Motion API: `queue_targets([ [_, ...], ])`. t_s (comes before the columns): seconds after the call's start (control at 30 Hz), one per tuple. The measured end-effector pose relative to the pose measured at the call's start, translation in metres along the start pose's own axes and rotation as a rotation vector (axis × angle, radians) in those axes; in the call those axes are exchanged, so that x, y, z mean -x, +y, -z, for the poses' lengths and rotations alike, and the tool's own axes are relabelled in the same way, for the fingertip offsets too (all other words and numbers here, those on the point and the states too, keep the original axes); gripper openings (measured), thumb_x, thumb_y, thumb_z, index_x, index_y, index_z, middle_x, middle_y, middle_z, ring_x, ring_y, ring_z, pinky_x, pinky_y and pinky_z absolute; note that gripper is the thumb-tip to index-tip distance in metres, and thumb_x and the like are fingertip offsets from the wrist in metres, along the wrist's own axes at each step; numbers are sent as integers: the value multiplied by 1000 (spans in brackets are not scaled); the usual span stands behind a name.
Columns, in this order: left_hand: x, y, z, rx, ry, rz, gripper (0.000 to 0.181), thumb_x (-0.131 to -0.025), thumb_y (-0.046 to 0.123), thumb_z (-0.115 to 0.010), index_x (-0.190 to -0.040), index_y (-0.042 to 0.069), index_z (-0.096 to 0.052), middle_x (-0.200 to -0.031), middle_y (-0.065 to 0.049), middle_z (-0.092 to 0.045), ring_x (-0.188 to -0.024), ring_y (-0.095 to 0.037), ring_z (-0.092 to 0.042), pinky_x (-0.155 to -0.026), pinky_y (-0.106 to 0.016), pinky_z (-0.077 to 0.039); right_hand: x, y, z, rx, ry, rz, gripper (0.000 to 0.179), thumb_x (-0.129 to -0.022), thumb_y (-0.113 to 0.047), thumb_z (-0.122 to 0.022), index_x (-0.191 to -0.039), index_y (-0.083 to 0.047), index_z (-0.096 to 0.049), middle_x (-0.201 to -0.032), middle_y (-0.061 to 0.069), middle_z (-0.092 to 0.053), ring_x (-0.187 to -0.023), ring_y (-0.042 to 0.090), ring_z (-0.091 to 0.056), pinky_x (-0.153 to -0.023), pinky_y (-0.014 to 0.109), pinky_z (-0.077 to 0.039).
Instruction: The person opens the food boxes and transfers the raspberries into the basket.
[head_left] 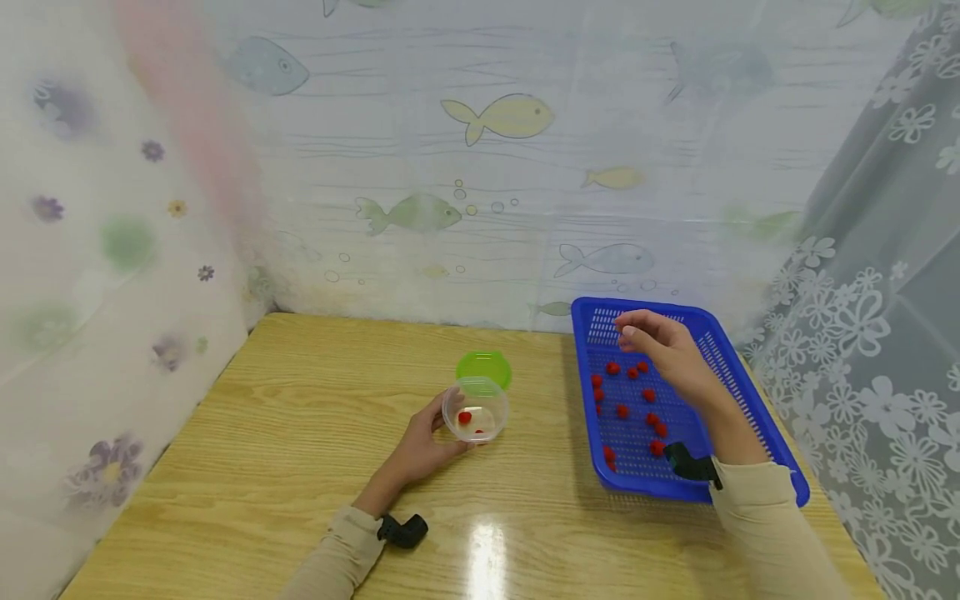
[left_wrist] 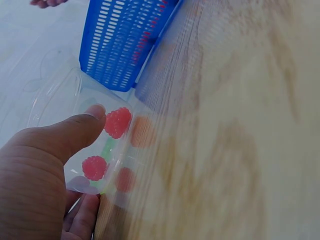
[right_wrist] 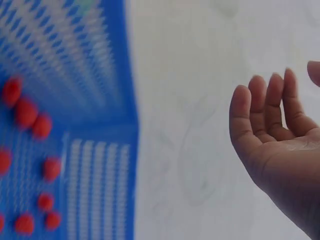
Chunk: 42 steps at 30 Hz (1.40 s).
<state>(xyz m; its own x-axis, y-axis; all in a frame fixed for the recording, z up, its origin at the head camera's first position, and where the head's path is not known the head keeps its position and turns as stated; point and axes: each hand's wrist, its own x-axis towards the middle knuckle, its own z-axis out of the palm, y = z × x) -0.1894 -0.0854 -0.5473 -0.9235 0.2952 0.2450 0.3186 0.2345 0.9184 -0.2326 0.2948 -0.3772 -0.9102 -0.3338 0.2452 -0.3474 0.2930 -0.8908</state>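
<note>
My left hand grips a clear plastic cup by its side, thumb and fingers round the wall. Inside the cup lie two red raspberries, one of which shows as a raspberry near the thumb in the left wrist view. Over the far part of a blue perforated basket hovers my right hand, its fingers loosely bent with nothing between them. Several more raspberries are scattered on the basket floor below it. The right wrist view shows the right hand with its palm bare.
A bright green lid lies on the wooden table just behind the cup. The basket stands at the table's right side, close to a fish-patterned curtain at the back. A grey floral curtain hangs on the right.
</note>
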Motion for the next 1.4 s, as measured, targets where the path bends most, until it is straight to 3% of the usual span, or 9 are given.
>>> queue_targets([
  [0.1,-3,-15,1,4,0,7,93,-82,2,-84,-159,5,-32,-152,-19,-49,-137,-32,-52,-112,-47,-42,2,-15,-19,-17,-20,6,24,-108,-22,-52,-124,-6,-62,-115,-8,-64,-102,8,-64,-88,18,-53],
  [0.3,-7,-16,5,0,1,3,93,-81,1,-84,-158,5,-33,-151,-20,-49,-137,-32,-53,-111,-48,-43,3,-33,-62,-37,-74,-1,29,-107,-16,-53,-130,1,-58,-125,6,-61,-112,10,-60,-94,19,-51],
  [0.47,-9,-12,5,-10,-2,8,93,-81,-3,-82,-158,-1,-30,-152,-26,-47,-138,-37,-51,-112,-52,-40,3,-39,-97,-10,-81,12,31,-106,-15,-55,-133,-1,-58,-134,15,-57,-117,20,-57,-94,22,-51],
  [0.57,-8,2,9,-11,-13,7,91,-83,-2,-82,-157,-5,-29,-151,-28,-46,-138,-39,-50,-112,-53,-40,0,-40,-117,3,-53,13,30,-105,-15,-58,-132,-4,-61,-134,14,-56,-117,28,-56,-96,32,-53],
  [0.7,-6,18,13,1,-22,-16,87,-84,-1,-81,-155,-8,-31,-149,-30,-48,-136,-41,-51,-111,-54,-41,-9,-30,-145,12,-13,28,25,-101,-11,-61,-125,-3,-64,-132,15,-55,-120,36,-51,-101,49,-50],
  [0.93,-4,21,12,35,-34,-12,87,-84,0,-81,-155,-10,-30,-149,-32,-47,-135,-42,-52,-110,-52,-43,-17,2,-184,46,56,-59,22,-96,-6,-65,-118,-2,-68,-138,22,-49,-128,44,-46,-105,64,-42],
  [1.17,-4,19,12,25,-45,-3,89,-85,-1,-80,-156,-8,-28,-150,-31,-45,-136,-42,-50,-109,-52,-43,-22,28,-203,94,47,-125,31,-92,-8,-66,-121,3,-66,-146,31,-40,-136,45,-42,-105,64,-41],
  [1.4,-7,18,16,20,-48,-29,87,-84,-1,-81,-155,-8,-31,-147,-32,-47,-134,-43,-52,-109,-54,-44,-31,44,-210,28,-36,-130,28,-95,-10,-66,-120,3,-68,-138,24,-55,-130,46,-51,-103,63,-46],
])
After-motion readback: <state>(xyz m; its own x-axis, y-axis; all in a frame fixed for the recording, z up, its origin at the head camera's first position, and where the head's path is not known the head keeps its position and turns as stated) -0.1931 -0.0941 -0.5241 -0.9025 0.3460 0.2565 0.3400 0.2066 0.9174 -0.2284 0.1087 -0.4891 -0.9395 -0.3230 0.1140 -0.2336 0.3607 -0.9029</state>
